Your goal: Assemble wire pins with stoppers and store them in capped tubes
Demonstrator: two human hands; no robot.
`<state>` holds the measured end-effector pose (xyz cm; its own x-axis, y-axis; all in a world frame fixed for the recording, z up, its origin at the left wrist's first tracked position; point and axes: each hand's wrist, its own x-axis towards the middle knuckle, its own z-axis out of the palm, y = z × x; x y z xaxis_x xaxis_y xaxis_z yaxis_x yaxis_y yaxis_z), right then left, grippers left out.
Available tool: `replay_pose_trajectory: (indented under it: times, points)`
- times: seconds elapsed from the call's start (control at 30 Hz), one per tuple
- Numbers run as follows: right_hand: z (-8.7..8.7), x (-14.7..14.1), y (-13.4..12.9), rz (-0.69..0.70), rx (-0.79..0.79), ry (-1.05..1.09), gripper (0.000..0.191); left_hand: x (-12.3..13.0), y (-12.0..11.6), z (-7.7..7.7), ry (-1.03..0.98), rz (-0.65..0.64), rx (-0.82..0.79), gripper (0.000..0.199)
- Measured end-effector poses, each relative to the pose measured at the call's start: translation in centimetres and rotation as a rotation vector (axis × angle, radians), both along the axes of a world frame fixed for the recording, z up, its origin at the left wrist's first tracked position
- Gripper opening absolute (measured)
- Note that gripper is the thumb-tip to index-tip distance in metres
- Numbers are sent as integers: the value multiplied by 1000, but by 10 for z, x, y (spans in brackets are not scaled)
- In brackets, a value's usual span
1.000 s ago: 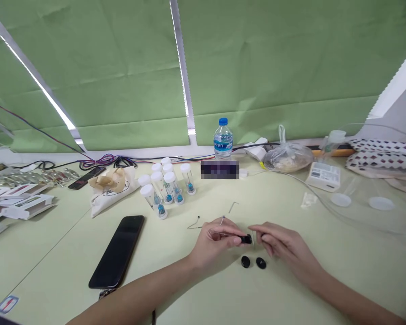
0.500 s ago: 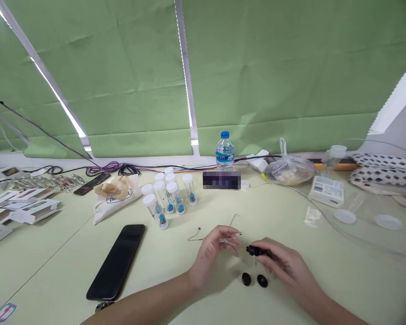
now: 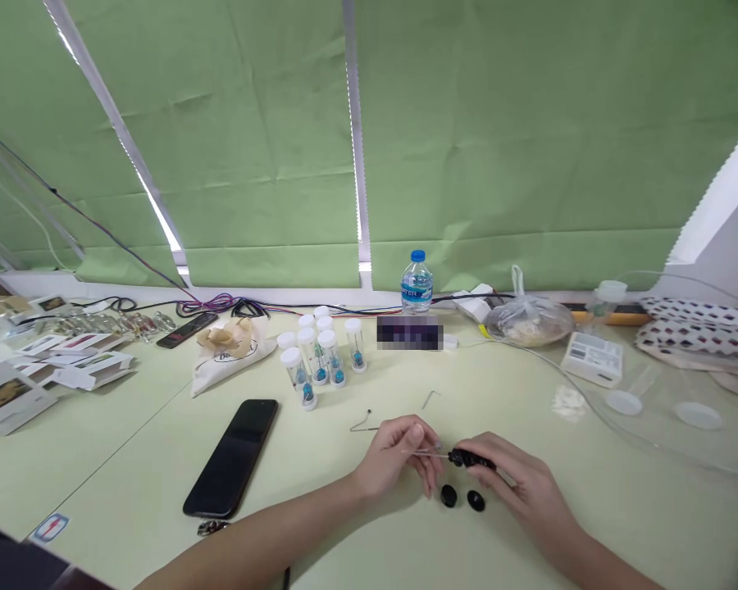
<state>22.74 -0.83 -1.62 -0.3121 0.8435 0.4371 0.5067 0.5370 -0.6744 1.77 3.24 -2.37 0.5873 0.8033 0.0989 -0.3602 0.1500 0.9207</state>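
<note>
The pale green table (image 3: 430, 553) carries everything. The right hand (image 3: 522, 483) has its thumb and fingers clamped on a ridged black part (image 3: 472, 459), held just above the table. The left hand (image 3: 399, 459) pinches a thin metal rod (image 3: 429, 454) — half a second ago its fingers were more spread and the rod was apart from the black part; now it runs level to the black part's end. A second ago the left hand held a black piece. A black phone (image 3: 232, 457) lies left of the hands.

The cloth bag (image 3: 237, 365) is printed "Ba", the rest folded or unclear. The bottle (image 3: 416, 288) is labelled "WATER" beneath its blue cap; the dark box (image 3: 409, 333) before it is pixelated, and the print on the white box (image 3: 594, 358) is too small to read. Smallest are two black round pieces (image 3: 448, 496) — lying side by side near the hands — and a bent wire (image 3: 430, 399).
</note>
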Motion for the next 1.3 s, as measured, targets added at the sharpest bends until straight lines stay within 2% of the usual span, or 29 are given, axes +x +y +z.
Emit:
replay_pose_trajectory:
  times: [0.1, 0.17, 0.3, 0.37, 0.5, 0.57, 0.63, 0.73, 0.8, 0.87, 0.9, 0.97, 1.13, 1.2, 1.3]
  points:
    - [-2, 0, -3, 41, 74, -34, 18, 2, -2, -3, 18, -119, -44, 44]
    - [-1, 0, -3, 12, 103, -24, 17, 4, -3, -3, -2, -149, -34, 41]
    - [1, -2, 0, -46, 120, 2, 13, 6, -5, 1, -33, -51, 18, 46]
    - [2, -3, 1, 8, 119, -12, 15, 6, -5, 3, 7, -17, -6, 51]
    - [-1, -4, 1, 150, 97, -38, 20, 7, -7, 5, 39, 49, -77, 42]
    - [-5, -2, 2, 172, 71, -49, 24, 7, -8, 6, 55, 59, -106, 41]
    - [-8, 1, 4, 113, 67, -44, 28, 7, -8, 7, 67, 70, -134, 42]
    - [-8, 6, 14, -55, 103, -55, 34, 7, -5, 9, 42, 82, -166, 43]
    - [-5, 12, 27, -143, 96, -132, 35, 6, -2, 10, 17, 84, -171, 41]
    - [0, 20, 47, -172, 94, -271, 35, 5, 0, 11, 4, 96, -170, 38]
    - [2, 25, 60, -155, 126, -368, 35, 4, 1, 11, 4, 102, -171, 37]
    - [6, 35, 89, -44, 302, -591, 37, 4, 2, 12, 11, 109, -173, 35]
    - [4, 54, 159, 59, 366, -667, 37, 3, 4, 10, 6, 102, -204, 34]
    - [0, 58, 176, 49, 371, -659, 36, 4, 4, 9, 4, 97, -216, 34]
    - [-7, 61, 185, 16, 366, -627, 34, 4, 4, 7, 14, 88, -235, 34]
